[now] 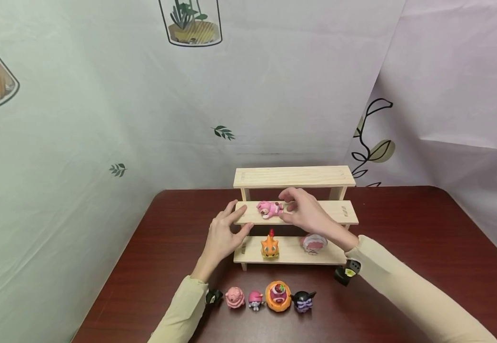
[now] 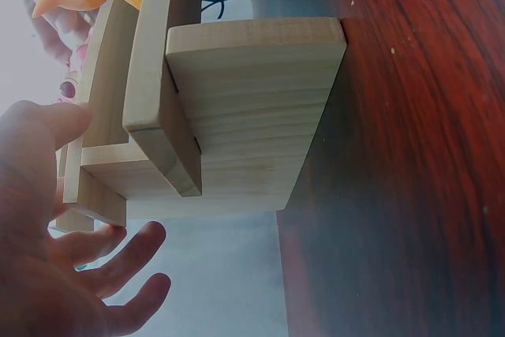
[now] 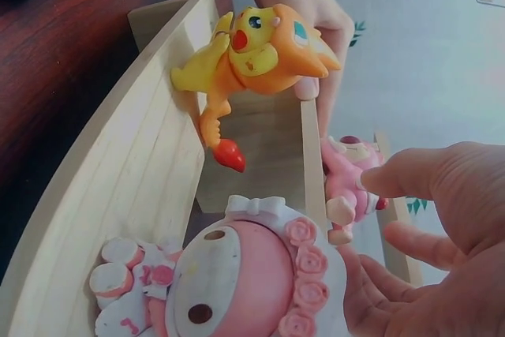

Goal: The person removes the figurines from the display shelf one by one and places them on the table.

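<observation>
Head view: bear [image 1: 269, 208] lies on middle shelf [image 1: 334, 209], just below and right of frame centre. Left hand [image 1: 223, 233] pinches shelf's left corner; right hand [image 1: 306, 212] at bear, thumb and fingers spread, contact unclear. Orange toy [image 1: 270, 247] on lower tier [image 1: 250, 255]; cake toy [image 1: 278, 296] on surface [image 1: 145, 247], bottom centre.

- Top board [image 1: 294, 176]: a free run, end to end!
- Middle board [image 1: 338, 206]: left hand [image 1: 224, 233] blocks the left end, pink bear [image 1: 269, 208] next, right hand [image 1: 306, 209] crowding it; room further right.
- Bottom board [image 1: 291, 255]: a lane between orange figure [image 1: 270, 247] and hooded figure [image 1: 314, 243]; depth behind, too shadowed to judge.
- Out front, four figurines [image 1: 278, 296] bar the near approach.
</observation>
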The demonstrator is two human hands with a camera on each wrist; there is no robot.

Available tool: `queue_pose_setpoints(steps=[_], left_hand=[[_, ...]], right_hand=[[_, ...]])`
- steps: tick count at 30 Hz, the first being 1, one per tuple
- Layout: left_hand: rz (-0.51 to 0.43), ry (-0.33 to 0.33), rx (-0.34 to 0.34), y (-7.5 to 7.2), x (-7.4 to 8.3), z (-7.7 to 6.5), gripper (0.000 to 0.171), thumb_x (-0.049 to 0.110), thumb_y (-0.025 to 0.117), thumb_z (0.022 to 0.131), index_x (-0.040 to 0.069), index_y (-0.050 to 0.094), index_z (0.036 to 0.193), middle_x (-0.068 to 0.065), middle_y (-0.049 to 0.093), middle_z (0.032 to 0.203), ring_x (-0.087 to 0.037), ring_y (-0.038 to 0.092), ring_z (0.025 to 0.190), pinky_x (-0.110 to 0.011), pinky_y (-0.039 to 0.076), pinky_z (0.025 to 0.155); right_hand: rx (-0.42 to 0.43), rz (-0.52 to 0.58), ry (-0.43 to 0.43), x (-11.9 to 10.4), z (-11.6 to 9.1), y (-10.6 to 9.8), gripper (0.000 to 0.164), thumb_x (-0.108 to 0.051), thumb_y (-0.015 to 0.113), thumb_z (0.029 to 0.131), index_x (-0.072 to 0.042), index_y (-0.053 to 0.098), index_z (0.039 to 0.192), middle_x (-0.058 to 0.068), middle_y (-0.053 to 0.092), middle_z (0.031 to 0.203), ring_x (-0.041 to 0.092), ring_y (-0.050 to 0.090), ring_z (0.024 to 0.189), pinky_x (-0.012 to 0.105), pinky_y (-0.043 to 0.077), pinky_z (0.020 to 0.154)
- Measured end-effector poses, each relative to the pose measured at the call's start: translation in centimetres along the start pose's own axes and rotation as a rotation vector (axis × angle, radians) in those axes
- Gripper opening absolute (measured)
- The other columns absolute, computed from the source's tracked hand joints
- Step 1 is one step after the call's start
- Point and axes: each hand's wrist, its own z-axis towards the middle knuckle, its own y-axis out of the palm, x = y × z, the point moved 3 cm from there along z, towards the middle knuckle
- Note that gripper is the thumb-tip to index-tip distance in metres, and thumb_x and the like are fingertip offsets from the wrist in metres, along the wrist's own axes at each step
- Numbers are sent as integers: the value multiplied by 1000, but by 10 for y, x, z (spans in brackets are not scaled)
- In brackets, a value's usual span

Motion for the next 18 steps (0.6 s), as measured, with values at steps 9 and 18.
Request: queue_pose_setpoints(steps=[9, 18], left_hand=[[-3, -9, -7, 1, -2, 0, 47, 27, 80, 84, 5, 71, 125, -23, 59, 134, -47, 63, 103, -64, 48, 83], [-8, -18, -13, 1, -3, 0, 48, 27, 80, 84, 6, 71, 126, -22, 58, 135, -48, 62, 104, -64, 47, 85]], right_hand=[[-13, -40, -17, -1, 5, 5, 39, -4, 81, 79, 2, 63, 114, 16, 63, 106, 29, 64, 93, 44, 52, 81], [-25, -71, -40, -6, 7, 9, 40, -6, 82, 78, -1, 64, 113, 13, 61, 101, 31, 60, 93, 44, 49, 80]])
